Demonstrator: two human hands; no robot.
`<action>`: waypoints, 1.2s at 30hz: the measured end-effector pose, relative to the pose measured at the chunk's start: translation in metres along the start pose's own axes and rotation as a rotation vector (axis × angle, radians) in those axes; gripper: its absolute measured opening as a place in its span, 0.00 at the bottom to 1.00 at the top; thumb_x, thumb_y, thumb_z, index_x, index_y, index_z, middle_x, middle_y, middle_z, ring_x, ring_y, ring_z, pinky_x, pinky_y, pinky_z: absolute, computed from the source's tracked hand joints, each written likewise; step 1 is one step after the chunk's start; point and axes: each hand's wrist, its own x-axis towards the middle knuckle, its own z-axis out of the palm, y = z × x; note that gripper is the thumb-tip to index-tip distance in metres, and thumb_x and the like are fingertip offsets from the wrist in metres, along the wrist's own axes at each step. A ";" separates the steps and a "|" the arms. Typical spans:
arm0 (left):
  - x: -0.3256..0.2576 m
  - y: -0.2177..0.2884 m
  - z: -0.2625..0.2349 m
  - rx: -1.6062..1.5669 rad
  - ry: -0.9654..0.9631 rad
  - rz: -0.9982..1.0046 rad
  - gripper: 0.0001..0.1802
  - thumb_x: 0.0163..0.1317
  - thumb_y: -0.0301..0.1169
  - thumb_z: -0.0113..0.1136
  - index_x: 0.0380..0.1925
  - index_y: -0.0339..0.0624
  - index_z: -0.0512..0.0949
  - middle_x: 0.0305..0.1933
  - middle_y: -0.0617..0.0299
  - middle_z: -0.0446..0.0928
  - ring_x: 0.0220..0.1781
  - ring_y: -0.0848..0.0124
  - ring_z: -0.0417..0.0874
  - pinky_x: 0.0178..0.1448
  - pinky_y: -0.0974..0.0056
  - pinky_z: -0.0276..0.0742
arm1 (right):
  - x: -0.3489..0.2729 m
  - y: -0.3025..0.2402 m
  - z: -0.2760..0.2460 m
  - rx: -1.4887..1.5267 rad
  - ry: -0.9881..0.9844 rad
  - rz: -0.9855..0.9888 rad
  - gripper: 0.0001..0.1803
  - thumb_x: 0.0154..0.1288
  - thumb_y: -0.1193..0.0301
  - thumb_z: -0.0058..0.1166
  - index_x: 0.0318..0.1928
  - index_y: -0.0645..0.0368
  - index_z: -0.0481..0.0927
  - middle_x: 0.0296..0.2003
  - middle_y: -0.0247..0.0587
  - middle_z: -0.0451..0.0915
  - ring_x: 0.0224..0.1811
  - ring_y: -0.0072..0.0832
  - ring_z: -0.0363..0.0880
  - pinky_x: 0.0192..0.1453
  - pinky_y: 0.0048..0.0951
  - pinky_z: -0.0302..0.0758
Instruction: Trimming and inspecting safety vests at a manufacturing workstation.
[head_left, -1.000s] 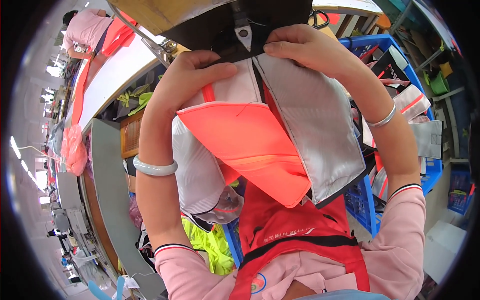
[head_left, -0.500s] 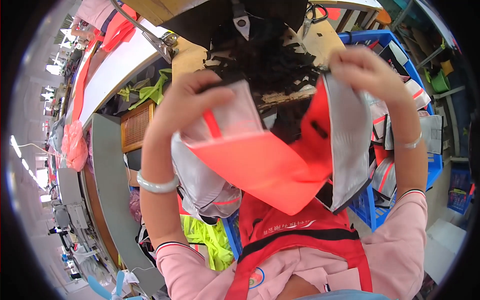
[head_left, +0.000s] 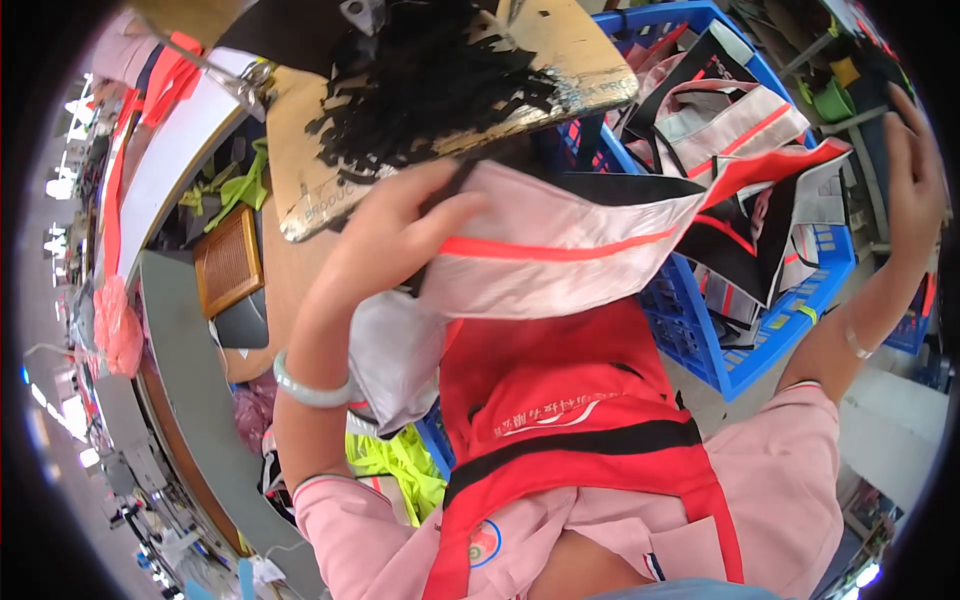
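My left hand [head_left: 400,225] is closed on one end of a silvery-white fabric piece [head_left: 560,265] with an orange-red stripe and black edging. The piece stretches to the right in front of my red apron [head_left: 550,365], and its far end, orange-red and black, flares over a blue plastic basket [head_left: 728,378]. Far out to the right, beyond the basket, my right hand [head_left: 915,175] is raised with fingers extended, apart from the fabric. Similar striped fabric pieces [head_left: 740,125] lie heaped in the basket.
Black scraps [head_left: 430,95] cover much of a worn wooden board [head_left: 300,110] ahead. A silver-grey fabric piece [head_left: 395,360] hangs at my left side, above neon-yellow fabric [head_left: 400,470]. A white table [head_left: 175,165] and a woven-panel wooden frame [head_left: 228,262] stand left.
My right hand has let go of the fabric and swung out to the right. The piece has unfolded and spread rightward over the basket. My left hand still holds its end.
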 end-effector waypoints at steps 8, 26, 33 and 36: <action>0.035 0.012 0.029 -0.012 -0.331 0.053 0.15 0.64 0.39 0.57 0.33 0.35 0.74 0.24 0.69 0.70 0.30 0.84 0.67 0.33 0.72 0.67 | -0.118 -0.201 0.132 0.117 -0.603 -1.054 0.11 0.50 0.71 0.52 0.35 0.63 0.79 0.30 0.42 0.80 0.26 0.29 0.80 0.25 0.29 0.74; -0.052 0.014 -0.030 -0.293 0.266 -0.048 0.11 0.58 0.30 0.64 0.35 0.32 0.81 0.28 0.68 0.79 0.32 0.82 0.74 0.35 0.74 0.70 | -0.046 -0.193 0.138 0.940 -0.757 -0.311 0.10 0.60 0.68 0.56 0.36 0.63 0.77 0.20 0.37 0.72 0.21 0.21 0.68 0.26 0.24 0.65; -0.012 0.012 -0.057 -0.358 0.308 -0.161 0.15 0.57 0.36 0.64 0.35 0.33 0.81 0.30 0.68 0.78 0.33 0.81 0.74 0.38 0.73 0.69 | -0.016 -0.202 0.165 0.994 -0.712 -0.234 0.10 0.62 0.69 0.54 0.36 0.65 0.77 0.24 0.32 0.73 0.26 0.16 0.68 0.30 0.20 0.65; 0.006 0.004 -0.069 -0.317 0.325 -0.164 0.15 0.56 0.35 0.65 0.35 0.33 0.80 0.28 0.69 0.78 0.29 0.83 0.75 0.35 0.77 0.69 | -0.003 -0.204 0.181 0.966 -0.745 -0.220 0.09 0.64 0.70 0.53 0.37 0.66 0.76 0.28 0.30 0.74 0.31 0.15 0.68 0.35 0.18 0.66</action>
